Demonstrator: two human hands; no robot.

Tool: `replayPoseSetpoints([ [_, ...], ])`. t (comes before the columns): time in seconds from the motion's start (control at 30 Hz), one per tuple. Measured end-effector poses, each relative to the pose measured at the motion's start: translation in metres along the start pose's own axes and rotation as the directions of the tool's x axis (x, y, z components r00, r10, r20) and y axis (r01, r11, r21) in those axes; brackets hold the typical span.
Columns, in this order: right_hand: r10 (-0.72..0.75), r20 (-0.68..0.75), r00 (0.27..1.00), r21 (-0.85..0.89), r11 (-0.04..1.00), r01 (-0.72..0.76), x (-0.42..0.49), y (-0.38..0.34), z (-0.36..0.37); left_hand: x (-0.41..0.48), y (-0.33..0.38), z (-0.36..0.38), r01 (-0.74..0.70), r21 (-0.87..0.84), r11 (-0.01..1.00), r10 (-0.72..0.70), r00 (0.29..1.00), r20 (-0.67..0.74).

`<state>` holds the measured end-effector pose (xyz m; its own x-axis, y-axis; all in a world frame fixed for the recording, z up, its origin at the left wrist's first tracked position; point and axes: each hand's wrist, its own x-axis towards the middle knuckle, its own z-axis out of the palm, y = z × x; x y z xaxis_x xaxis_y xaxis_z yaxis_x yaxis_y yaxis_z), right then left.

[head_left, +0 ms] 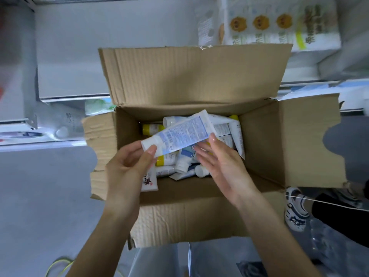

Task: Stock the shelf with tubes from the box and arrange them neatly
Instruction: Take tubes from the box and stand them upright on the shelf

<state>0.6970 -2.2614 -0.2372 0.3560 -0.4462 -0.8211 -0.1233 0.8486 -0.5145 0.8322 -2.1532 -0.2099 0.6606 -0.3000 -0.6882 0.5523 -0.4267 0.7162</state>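
The left grip (127, 162) pinches the white tube (185, 132) by its cap, the right grip (219, 158) steadying it flat-fingered; best lift it clear of the box (259, 148).

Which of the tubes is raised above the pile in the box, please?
The white tube with blue print: the left hand grips its cap end, the right hand touches its side; the others lie in the box.
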Motion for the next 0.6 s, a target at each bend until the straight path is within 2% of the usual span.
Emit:
replayPoseSetpoints([
  [0.03,0.007,0.017,1.0,0.139,0.99,-0.009,-0.002,-0.001,0.003,-0.003,-0.001,0.001,0.015,-0.018,1.0,-0.014,0.999,0.044],
  [0.1,-0.007,-0.004,1.0,0.251,0.968,0.008,-0.004,-0.001,0.005,-0.008,-0.005,0.004,0.031,-0.043,0.999,-0.026,0.991,0.129],
  [0.17,-0.009,-0.036,0.999,0.282,0.959,0.019,-0.004,-0.001,0.004,-0.01,-0.009,0.005,0.044,-0.048,0.998,-0.033,0.978,0.205],
  [0.27,-0.005,-0.008,1.0,0.284,0.959,0.008,-0.006,0.0,-0.003,-0.011,-0.012,0.007,0.043,0.025,0.999,-0.049,0.959,0.278],
  [0.4,-0.066,0.004,0.998,0.19,0.98,0.064,-0.015,0.001,-0.017,-0.013,-0.014,0.016,0.038,0.153,0.988,-0.091,0.929,0.358],
  [0.5,-0.156,-0.102,0.982,0.074,0.984,0.164,-0.02,-0.009,-0.036,-0.009,-0.012,0.027,0.045,0.206,0.977,-0.123,0.914,0.387],
  [0.6,-0.229,-0.195,0.954,-0.155,0.967,0.201,-0.021,-0.022,-0.056,0.013,-0.015,0.044,0.009,0.253,0.967,-0.094,0.941,0.326],
])
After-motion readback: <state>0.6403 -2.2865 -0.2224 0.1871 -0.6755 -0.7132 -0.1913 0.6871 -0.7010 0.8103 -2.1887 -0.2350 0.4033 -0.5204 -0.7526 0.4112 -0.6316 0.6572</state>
